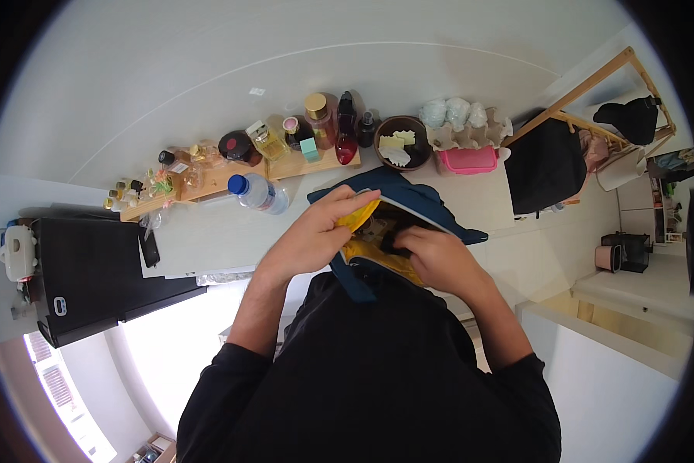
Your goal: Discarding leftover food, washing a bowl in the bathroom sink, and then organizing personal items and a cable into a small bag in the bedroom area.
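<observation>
A dark blue fabric bag (402, 188) with a yellow lining (382, 258) is held at the front edge of the white table, its zipped mouth apart. My left hand (318, 234) grips the left side of the opening, thumb and fingers pinching the yellow lining. The fingers of my right hand (442, 260) reach into the bag at a small black item (391, 242), partly hidden; whether they grip it cannot be told. More contents lie in shadow inside.
A water bottle with a blue cap (260, 194) stands left of the bag. Behind are a wooden shelf (306, 166) with perfume bottles, a brown bowl (404, 165), a pink container (468, 160) and an egg carton (468, 138). A black phone (149, 250) lies far left.
</observation>
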The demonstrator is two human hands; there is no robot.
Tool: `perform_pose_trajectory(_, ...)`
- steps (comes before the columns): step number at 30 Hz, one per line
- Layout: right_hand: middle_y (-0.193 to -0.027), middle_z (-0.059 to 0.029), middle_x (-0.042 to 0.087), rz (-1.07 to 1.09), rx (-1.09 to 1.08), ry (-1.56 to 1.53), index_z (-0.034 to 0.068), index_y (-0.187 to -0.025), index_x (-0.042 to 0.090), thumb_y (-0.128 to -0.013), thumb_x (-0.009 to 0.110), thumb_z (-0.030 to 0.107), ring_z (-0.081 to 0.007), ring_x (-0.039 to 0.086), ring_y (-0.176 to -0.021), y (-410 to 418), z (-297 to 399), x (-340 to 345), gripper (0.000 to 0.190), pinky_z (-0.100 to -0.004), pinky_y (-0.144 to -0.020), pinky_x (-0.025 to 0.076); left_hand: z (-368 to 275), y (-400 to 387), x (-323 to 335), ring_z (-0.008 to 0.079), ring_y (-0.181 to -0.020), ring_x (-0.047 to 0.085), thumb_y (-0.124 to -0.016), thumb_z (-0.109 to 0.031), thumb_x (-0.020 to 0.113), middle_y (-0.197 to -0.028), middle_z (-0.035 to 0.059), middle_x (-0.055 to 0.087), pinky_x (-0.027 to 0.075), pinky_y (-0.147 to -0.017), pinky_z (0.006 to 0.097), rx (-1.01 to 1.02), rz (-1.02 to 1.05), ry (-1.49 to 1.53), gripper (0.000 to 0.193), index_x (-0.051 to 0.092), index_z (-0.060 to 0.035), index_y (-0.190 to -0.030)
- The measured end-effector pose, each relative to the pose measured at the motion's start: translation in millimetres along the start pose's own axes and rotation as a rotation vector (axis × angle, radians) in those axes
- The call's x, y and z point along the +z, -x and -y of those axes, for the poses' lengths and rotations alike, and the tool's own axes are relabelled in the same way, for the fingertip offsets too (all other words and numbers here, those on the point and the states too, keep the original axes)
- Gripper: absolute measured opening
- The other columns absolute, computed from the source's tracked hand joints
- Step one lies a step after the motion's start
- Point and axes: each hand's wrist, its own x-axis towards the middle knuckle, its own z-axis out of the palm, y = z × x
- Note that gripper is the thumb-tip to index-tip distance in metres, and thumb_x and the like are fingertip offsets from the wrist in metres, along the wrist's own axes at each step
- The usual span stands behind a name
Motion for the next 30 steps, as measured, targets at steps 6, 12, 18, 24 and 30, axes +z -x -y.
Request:
perform_pose_trajectory(6, -0.107, -0.0123, 0.066, -0.583, 0.030, 0.188, 0.005, -0.108, 0.064, -0.075, 0.071, 0.008, -0.0346, 0.065, -0.095, 37, -2, -39, 0.034, -0.0421, -0.084, 0.052, -2, 5, -10, 0.0163, -0.101, 0.048, -0.074, 0.009, 0.042, -0.103, 0.0061, 0.043, 0.037, -0.090, 0.0236, -0.010, -0.007, 0.051, 0.072, 0.055, -0.0072, -0.142)
perform_pose_trajectory(12, -0.094, -0.0159, 0.071, -0.540, 0.257, 0.130, 0.003, -0.113, 0.063, -0.078, 0.073, 0.013, -0.0359, 0.068, -0.086, 30, -42, 15, 0.037, -0.0426, -0.077, 0.052, -4, -4, -10, 0.0149, -0.100, 0.047, -0.072, 0.008, 0.043, -0.102, 0.0042, 0.045, 0.037, -0.089, 0.0237, 0.006, 0.065, 0.118, 0.073, 0.056, -0.0068, -0.142)
perform_pose_trajectory(18, -0.073, -0.0139, 0.068, -0.831, 0.311, -0.410, -0.004, -0.096, 0.066, -0.082, 0.058, 0.005, -0.0182, 0.064, -0.068, 47, -12, -46, 0.018, -0.0302, -0.064, 0.049, -53, -9, -26, 0.0154, -0.100, 0.049, -0.071, 0.004, 0.046, -0.102, 0.0047, 0.049, 0.037, -0.091, 0.0249, 0.119, 0.087, 0.003, 0.069, 0.060, -0.0049, -0.138)
perform_pose_trajectory(24, -0.069, 0.0000, 0.063, -0.900, 0.276, -0.478, -0.004, -0.089, 0.068, -0.082, 0.054, 0.004, -0.0053, 0.055, -0.067, 117, 50, -125, 0.017, -0.0233, -0.062, 0.045, -105, -20, -20, 0.0142, -0.100, 0.048, -0.072, 0.002, 0.046, -0.103, 0.0048, 0.048, 0.037, -0.089, 0.0241, 0.357, 0.250, 0.049, 0.066, 0.059, 0.0005, -0.137)
perform_pose_trajectory(30, -0.070, 0.0007, 0.063, -1.002, 0.412, -0.518, -0.004, -0.088, 0.071, -0.079, 0.053, 0.006, -0.0054, 0.054, -0.060, 206, 42, -151, 0.023, -0.0222, -0.053, 0.040, -151, -44, 21, 0.0135, -0.095, 0.050, -0.074, 0.007, 0.044, -0.104, 0.0043, 0.050, 0.039, -0.087, 0.0220, 0.393, 0.324, 0.076, 0.063, 0.060, 0.0014, -0.134)
